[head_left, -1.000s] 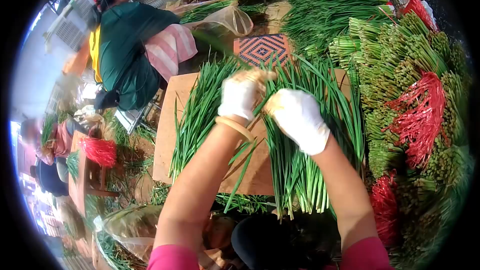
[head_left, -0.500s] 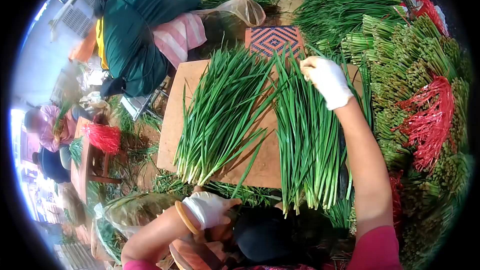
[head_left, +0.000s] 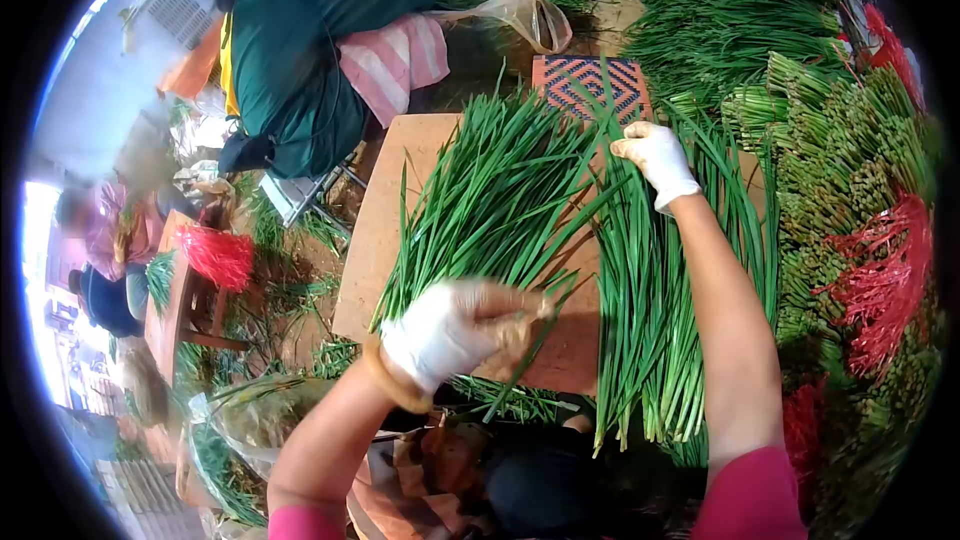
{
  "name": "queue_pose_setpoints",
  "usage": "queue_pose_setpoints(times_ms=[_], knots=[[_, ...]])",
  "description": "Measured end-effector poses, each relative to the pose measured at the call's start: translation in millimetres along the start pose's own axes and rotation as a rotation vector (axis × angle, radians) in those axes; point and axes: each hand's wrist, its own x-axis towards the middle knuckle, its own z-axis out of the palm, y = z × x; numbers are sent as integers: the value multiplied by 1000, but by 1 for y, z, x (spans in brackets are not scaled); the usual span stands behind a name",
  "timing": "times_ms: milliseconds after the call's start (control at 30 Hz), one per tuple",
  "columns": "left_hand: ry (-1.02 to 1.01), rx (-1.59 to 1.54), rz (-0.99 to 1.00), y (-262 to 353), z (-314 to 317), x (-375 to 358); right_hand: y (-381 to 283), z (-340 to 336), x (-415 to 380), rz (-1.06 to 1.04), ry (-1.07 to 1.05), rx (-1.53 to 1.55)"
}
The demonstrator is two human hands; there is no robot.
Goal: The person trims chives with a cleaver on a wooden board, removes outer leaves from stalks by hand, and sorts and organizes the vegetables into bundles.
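Observation:
Two heaps of long green garlic chives lie on a brown board (head_left: 400, 165). My left hand (head_left: 455, 330), in a white glove and blurred by motion, is over the lower end of the left heap (head_left: 490, 190). A loose leaf passes beneath its fingers; whether they grip it cannot be made out. At the top of the right heap (head_left: 650, 310), my right hand (head_left: 660, 160), also gloved, has its fingers pinched on leaf tips. The pale stems of the right heap point toward me and overhang the near edge.
Bundled chives (head_left: 840, 160) are stacked at right with red ties (head_left: 885, 285). Loose chives (head_left: 730, 20) lie behind. A patterned stool top (head_left: 590, 85) adjoins the board's far edge. One person in a green coat (head_left: 300, 50) sits at left; another sits farther off near red strips (head_left: 215, 255).
My left hand has moved up and right from the near edge to above the board. My right hand stays at the leaf tips. The whole view has shifted slightly.

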Motion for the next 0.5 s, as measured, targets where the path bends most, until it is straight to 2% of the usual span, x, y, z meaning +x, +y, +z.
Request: queue_pose_setpoints(times_ms=[33, 67, 100, 167, 233, 300, 367, 400, 433, 500], knots=[[147, 190, 405, -6, -7, 27, -5, -6, -7, -21, 21, 94], [119, -57, 411, 10, -8, 42, -25, -12, -23, -71, 55, 252], [120, -112, 565, 18, -13, 64, -23, -17, -23, -59, 19, 278], [309, -9, 596, 58, -5, 78, -41, -28, -39, -162, 45, 271], [366, -209, 704, 82, 2, 99, -56, -31, -50, -229, 78, 237], [376, -257, 794, 98, 6, 117, -64, -36, -57, -324, 95, 112], [398, -55, 745, 99, 5, 134, -77, -38, -69, -356, 87, 160], [352, -8, 628, 101, 5, 133, -81, -38, -72, -402, 96, 138], [425, 158, 537, 102, 6, 132, -84, -38, -75, -446, 105, 116], [368, 214, 559, 99, 6, 130, -89, -37, -82, -512, 160, 97]])
